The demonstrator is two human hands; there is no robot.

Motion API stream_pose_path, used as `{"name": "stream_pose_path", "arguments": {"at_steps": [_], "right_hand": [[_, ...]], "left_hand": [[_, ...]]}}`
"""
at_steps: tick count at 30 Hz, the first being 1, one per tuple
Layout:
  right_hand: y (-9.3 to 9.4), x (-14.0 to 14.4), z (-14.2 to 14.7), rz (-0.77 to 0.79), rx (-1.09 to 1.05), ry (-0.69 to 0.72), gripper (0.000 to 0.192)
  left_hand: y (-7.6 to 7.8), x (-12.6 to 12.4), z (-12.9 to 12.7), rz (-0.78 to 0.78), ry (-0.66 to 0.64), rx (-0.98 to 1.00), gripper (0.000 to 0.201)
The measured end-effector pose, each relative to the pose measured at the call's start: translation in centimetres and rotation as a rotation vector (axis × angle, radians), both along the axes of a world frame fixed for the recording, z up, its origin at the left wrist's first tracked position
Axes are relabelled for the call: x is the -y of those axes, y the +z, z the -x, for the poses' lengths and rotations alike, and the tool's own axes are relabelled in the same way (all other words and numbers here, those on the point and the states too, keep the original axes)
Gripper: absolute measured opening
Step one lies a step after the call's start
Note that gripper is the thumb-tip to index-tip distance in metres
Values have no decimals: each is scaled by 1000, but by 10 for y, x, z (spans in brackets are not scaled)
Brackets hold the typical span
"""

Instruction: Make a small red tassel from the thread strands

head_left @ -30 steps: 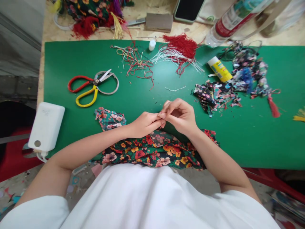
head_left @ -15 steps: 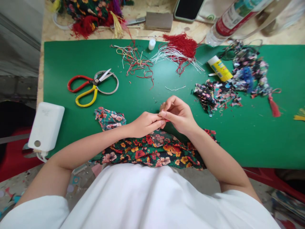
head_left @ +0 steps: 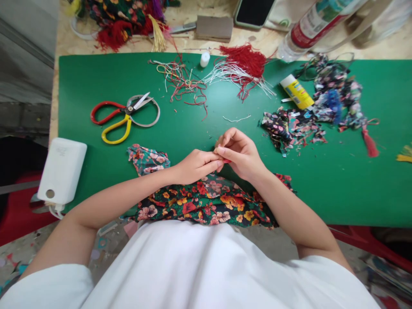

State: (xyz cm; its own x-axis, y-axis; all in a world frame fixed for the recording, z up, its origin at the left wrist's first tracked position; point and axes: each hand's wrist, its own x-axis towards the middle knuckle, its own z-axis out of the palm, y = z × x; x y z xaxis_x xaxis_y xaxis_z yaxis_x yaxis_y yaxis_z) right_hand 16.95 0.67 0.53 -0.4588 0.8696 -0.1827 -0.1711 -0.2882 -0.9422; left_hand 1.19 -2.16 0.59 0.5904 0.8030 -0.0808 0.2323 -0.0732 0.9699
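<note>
My left hand (head_left: 197, 166) and my right hand (head_left: 240, 153) meet fingertip to fingertip above the mat. Both are closed in a pinch on a bit of red thread (head_left: 227, 161), most of which the fingers hide. Beneath them, along the near table edge, lies dark floral fabric (head_left: 206, 201) with red, orange and pink flowers. A teal floral scrap (head_left: 149, 159) sits by my left forearm. Beyond my fingertips is a short white string (head_left: 236, 119) on the green mat (head_left: 322, 184).
Scissors (head_left: 127, 116) with red and yellow handles and a white power bank (head_left: 62, 171) are at left. Red tassel threads (head_left: 246, 62), tangled strings (head_left: 183, 83) and a white cap (head_left: 204, 59) lie behind. To the right are a glue stick (head_left: 298, 92), fabric shreds (head_left: 289, 126) and a bottle (head_left: 305, 32).
Both hands stay together in nearly the same place. The fingers have shifted very slightly, and a little more red shows between them.
</note>
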Motion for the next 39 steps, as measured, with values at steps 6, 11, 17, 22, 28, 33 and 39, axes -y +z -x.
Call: {"name": "stream_pose_path", "arguments": {"at_steps": [6, 11, 17, 22, 28, 33, 39], "right_hand": [[-1, -1, 1, -8, -21, -52, 37], [0, -2, 1, 38, -41, -58, 35], [0, -2, 2, 25, -28, -56, 36], [-1, -1, 2, 30, -41, -65, 38], [1, -1, 3, 13, -53, -97, 40], [2, 0, 7, 13, -72, -110, 43], [2, 1, 10, 45, -86, -112, 47]], "left_hand": [[3, -1, 1, 34, -10, 3, 29], [3, 0, 1, 49, -16, 18, 30], [1, 0, 2, 54, -25, 25, 30], [1, 0, 2, 62, -35, 17, 31], [3, -1, 2, 97, -34, 19, 30], [4, -1, 1, 105, -27, 32, 30], [3, -1, 0, 96, -14, 49, 28]]}}
